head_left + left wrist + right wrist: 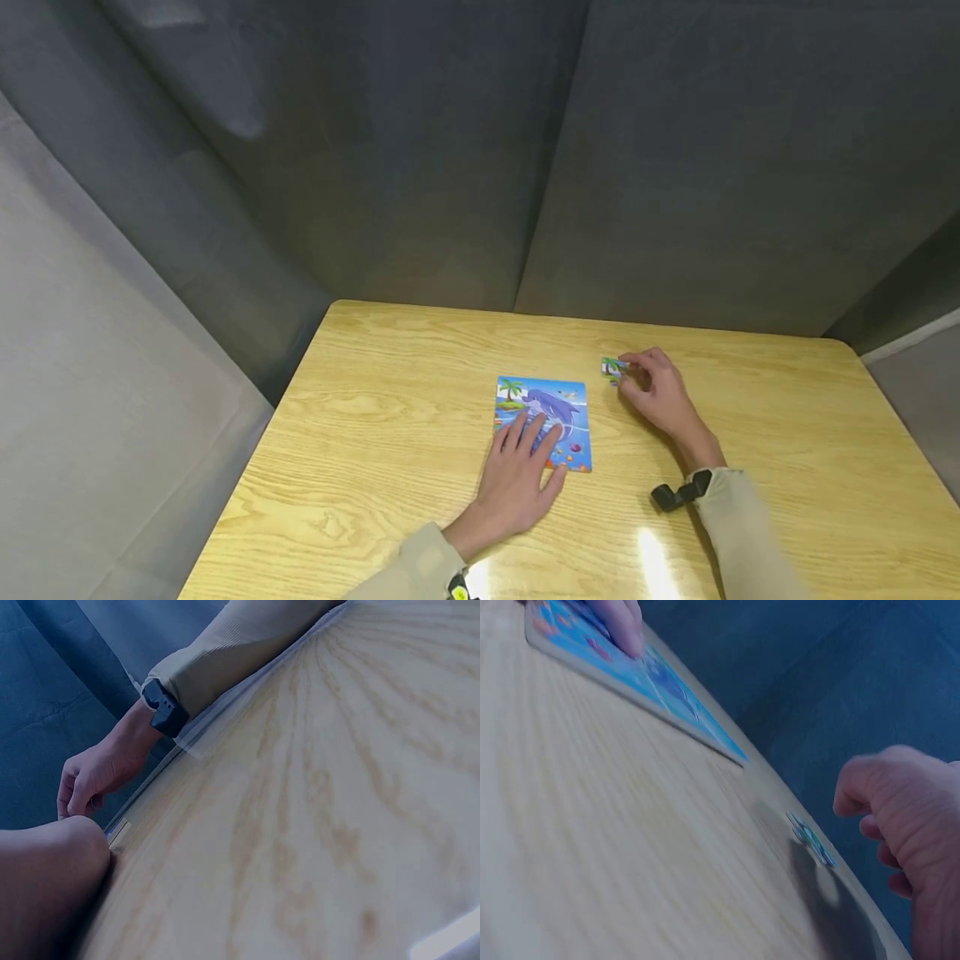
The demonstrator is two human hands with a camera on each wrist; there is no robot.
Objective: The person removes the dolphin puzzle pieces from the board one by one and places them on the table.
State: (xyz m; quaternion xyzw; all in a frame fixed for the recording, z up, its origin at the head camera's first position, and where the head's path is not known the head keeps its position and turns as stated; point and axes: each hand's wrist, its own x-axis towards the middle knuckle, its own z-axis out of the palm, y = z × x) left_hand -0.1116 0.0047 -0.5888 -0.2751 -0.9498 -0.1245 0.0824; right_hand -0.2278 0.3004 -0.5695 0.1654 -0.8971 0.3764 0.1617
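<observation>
On my feed, the left hand lies spread, grasping nothing, over the lower left of a blue dolphin picture board on a wood-grain table. Right of the board, towards the table's far edge, I see a small palm-tree piece. The right hand arches beside it, thumb and forefinger parted, gripping nothing; its wrist camera shows me a gap between thumb and piece.
</observation>
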